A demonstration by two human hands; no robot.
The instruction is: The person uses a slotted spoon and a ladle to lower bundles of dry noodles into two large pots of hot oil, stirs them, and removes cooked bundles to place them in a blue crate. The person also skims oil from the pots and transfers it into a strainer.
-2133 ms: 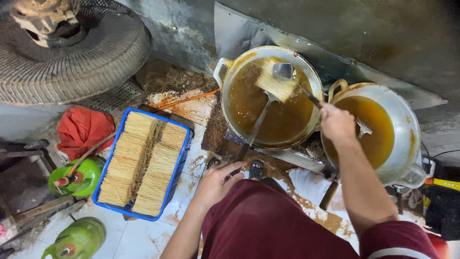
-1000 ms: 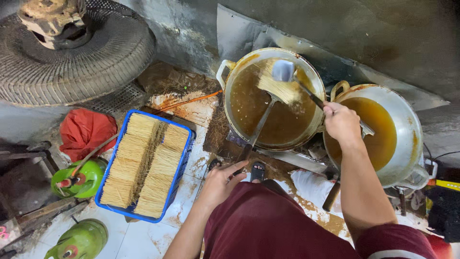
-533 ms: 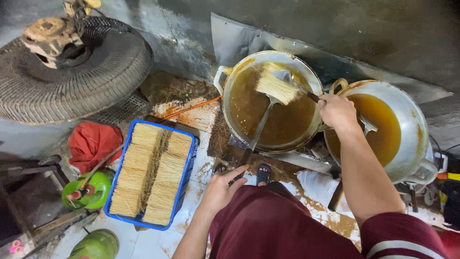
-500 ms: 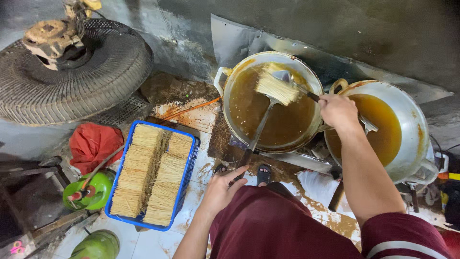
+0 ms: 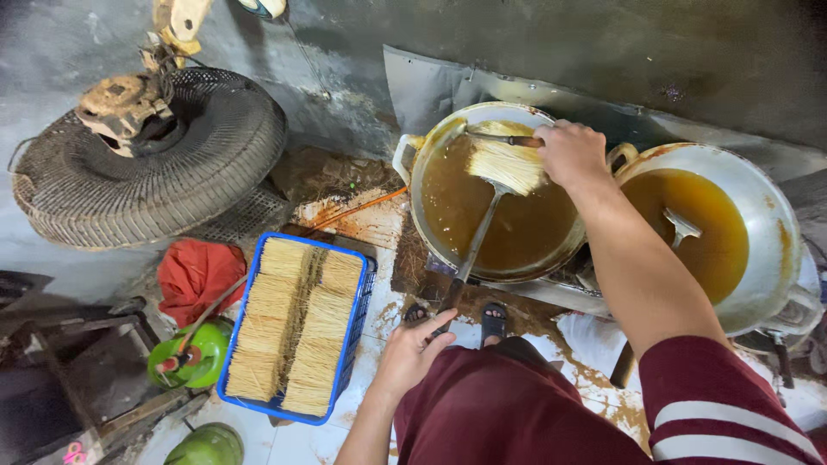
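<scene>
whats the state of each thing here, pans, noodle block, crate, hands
left pan: full of brown oil
noodle block: lifted on the spatula
right pan: oil, ladle resting inside
blue crate: filled with noodle bundles
left hand: gripping the long spatula handle
right hand: gripping a short utensil handle

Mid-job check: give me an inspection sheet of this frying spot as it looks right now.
Surface: tiled floor, stained with oil.
Job's things: noodle block lifted over the near wok of brown oil; long spatula under it.
Clutter: blue crate of noodle blocks; red cloth.
Grips: right hand holds a dark-handled tool; left hand holds the spatula's handle.
Cables: thin line down the wall.
Surroundings: second wok with ladle; woven basket; green gas cylinders.
</scene>
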